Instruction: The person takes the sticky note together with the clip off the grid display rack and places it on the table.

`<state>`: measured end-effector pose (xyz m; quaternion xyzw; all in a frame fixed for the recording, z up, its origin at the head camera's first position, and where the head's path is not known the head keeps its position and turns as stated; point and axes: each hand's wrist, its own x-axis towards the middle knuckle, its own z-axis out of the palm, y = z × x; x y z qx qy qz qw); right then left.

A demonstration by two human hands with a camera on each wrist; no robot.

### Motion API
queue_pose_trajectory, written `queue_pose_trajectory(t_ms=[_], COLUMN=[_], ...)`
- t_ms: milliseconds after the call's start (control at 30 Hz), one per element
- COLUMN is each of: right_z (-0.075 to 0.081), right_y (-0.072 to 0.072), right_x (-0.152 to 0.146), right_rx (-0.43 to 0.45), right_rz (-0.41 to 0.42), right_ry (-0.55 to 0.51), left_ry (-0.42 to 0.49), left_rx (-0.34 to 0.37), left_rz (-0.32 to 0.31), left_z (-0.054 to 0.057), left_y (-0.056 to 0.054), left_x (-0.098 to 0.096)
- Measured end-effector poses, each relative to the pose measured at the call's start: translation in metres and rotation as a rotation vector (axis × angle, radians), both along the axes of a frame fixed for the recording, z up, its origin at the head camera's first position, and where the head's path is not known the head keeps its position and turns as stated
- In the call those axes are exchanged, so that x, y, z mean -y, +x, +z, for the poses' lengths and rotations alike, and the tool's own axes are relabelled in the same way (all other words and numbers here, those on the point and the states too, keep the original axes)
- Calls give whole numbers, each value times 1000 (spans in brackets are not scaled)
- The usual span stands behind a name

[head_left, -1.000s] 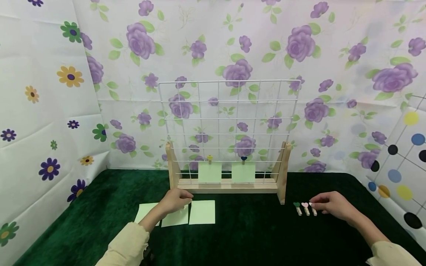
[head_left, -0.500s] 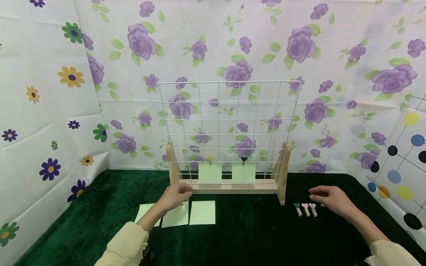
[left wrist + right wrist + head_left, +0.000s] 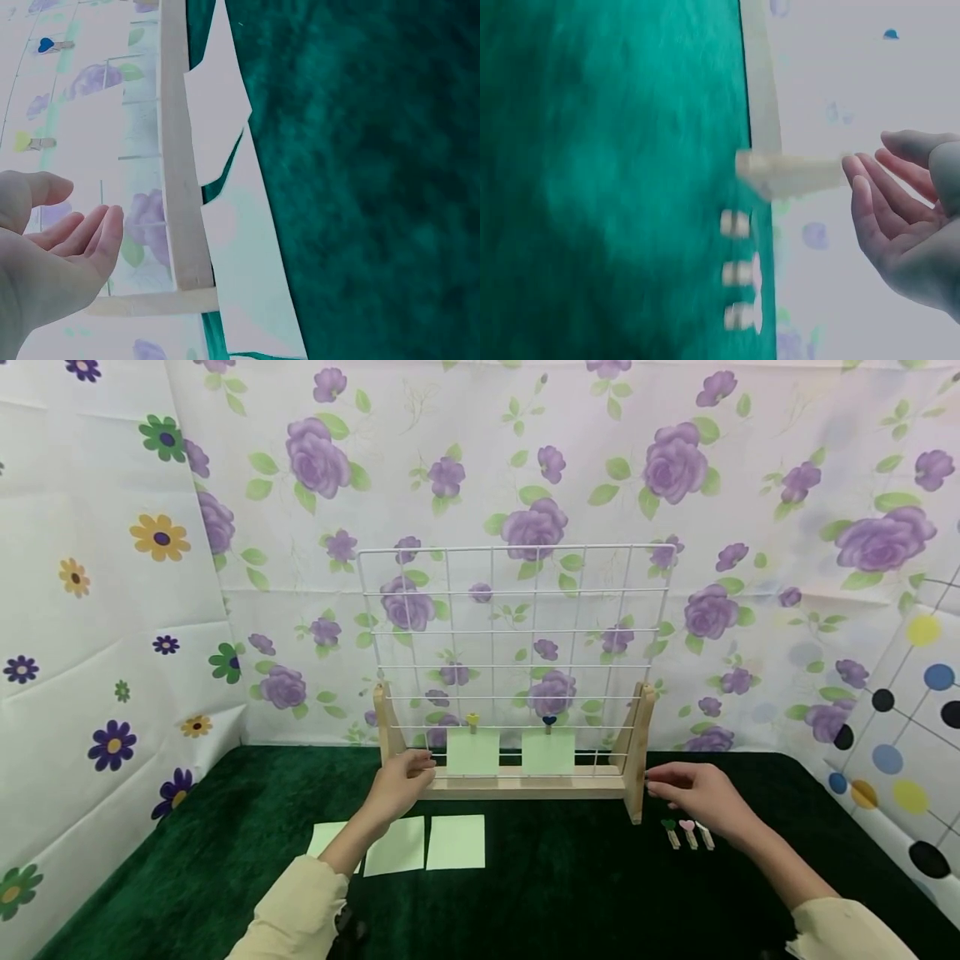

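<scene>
A white wire grid rack (image 3: 517,631) stands on a wooden base (image 3: 525,789). Two pale green paper squares hang low on it, one under a yellow-topped clothespin (image 3: 473,721), the other under a dark blue heart clothespin (image 3: 550,723). My left hand (image 3: 396,787) is in front of the rack's left post, fingers loosely bent around nothing in the left wrist view. Beside the right post (image 3: 637,752), my right hand (image 3: 705,795) likewise holds nothing, its fingers and thumb apart in the right wrist view.
Several pale green paper squares (image 3: 456,842) lie in a row on the dark green cloth (image 3: 555,893), left of centre. To the right lie small clothespins with green, pink (image 3: 688,832) and white heart tops. A flowered sheet (image 3: 465,427) hangs behind the rack.
My right hand has left the white heart clothespin and moved left to the rack's right post. From over the paper squares, my left hand has risen toward the left post.
</scene>
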<state>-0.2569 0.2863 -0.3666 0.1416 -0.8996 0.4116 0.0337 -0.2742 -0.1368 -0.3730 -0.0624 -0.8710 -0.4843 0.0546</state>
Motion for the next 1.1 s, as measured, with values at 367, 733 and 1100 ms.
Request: queue_pose_trajectory(t_ms=[367,733,1100], right_z=[15,29,50], right_y=[-1,-20,-38], right_x=[60,123,170], right_rx=[-64,-35,-57], right_rz=[88,218,171], right_ry=[-33,-159,-164], left_ry=[87,119,154], left_rx=[-5,-3,16], left_rz=[-3,42,50], left_z=[6,11,17], left_y=[-8,-16,-21], left_x=[-12,-23,-29])
